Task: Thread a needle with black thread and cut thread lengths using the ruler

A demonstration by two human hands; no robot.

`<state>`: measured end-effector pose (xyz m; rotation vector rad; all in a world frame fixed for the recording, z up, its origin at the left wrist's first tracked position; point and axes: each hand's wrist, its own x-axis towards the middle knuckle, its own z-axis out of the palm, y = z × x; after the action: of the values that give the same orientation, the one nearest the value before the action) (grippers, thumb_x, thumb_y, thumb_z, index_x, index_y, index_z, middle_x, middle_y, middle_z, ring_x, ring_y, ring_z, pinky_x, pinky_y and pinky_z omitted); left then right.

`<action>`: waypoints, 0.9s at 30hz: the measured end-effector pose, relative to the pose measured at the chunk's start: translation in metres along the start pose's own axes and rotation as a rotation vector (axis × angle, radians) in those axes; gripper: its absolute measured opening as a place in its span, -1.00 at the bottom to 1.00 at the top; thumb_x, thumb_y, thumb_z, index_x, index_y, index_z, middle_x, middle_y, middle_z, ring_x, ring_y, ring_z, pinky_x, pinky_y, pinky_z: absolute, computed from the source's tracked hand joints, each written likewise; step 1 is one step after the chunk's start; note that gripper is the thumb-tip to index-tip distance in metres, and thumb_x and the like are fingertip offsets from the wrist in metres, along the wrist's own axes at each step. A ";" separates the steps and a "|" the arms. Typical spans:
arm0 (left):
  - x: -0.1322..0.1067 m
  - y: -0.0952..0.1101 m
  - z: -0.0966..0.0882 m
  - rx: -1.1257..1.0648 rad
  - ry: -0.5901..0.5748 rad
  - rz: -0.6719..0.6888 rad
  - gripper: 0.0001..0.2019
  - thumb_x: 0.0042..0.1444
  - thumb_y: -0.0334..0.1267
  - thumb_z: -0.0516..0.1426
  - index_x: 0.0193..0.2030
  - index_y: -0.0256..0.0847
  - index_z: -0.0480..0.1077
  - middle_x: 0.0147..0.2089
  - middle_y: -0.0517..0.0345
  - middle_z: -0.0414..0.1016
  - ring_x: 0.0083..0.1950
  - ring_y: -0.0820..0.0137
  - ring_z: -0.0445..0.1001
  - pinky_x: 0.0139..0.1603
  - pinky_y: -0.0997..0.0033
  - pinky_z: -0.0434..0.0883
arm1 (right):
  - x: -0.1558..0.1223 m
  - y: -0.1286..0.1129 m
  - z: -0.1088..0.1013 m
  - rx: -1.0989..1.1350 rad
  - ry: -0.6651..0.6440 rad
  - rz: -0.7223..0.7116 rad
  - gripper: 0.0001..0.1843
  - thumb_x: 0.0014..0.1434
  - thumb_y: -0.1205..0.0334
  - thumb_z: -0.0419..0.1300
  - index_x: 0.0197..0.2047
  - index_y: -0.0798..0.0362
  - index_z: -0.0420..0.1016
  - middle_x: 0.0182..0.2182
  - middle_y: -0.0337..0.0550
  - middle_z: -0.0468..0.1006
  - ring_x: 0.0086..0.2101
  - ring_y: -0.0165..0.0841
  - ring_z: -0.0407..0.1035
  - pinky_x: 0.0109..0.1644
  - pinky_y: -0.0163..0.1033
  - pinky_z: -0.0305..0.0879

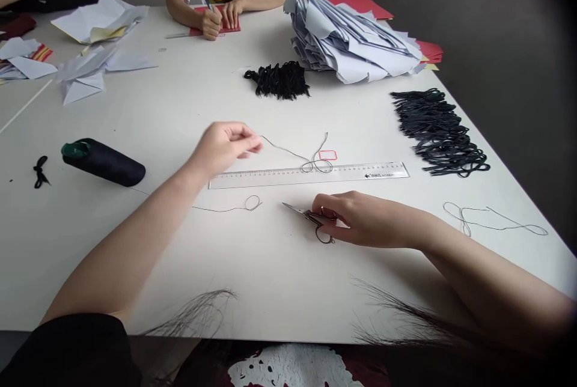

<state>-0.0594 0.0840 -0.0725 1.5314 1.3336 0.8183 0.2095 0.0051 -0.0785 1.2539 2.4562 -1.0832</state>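
Note:
My left hand (226,148) hangs above the white table (148,291), pinching a thin dark thread (288,150) between its fingertips. The thread runs right and loops onto a clear plastic ruler (309,175). My right hand (365,219) rests on the tabletop, holding small steel scissors (310,216) with their closed blades pointing left. A second length of thread (225,207) with a small loop lies between my hands, just below the ruler. A small red square outline (327,155) sits just above the ruler.
A black thread cone (103,162) lies on its side at left. Bundles of black cord (278,80) (435,131) and a tall pile of pale paper pieces (349,38) lie farther off. A co-worker's hands (211,22) hold a pen at the far edge. Loose thread (491,220) lies at right.

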 end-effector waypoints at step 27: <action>-0.077 -0.025 -0.126 0.875 1.045 0.099 -0.26 0.11 -0.11 0.20 0.34 -0.36 0.00 0.44 -0.31 -0.02 0.47 -0.07 -0.07 0.39 -0.19 0.00 | -0.007 -0.022 0.013 -0.248 0.184 0.264 -0.90 0.31 0.27 0.07 -0.20 0.14 0.32 -0.33 -0.03 0.50 -0.42 -0.31 0.40 -0.43 -0.27 0.07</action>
<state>-0.1983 0.0353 -0.0436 1.8840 2.6451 1.2737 0.1949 -0.0161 -0.0731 1.5954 2.3685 -0.6016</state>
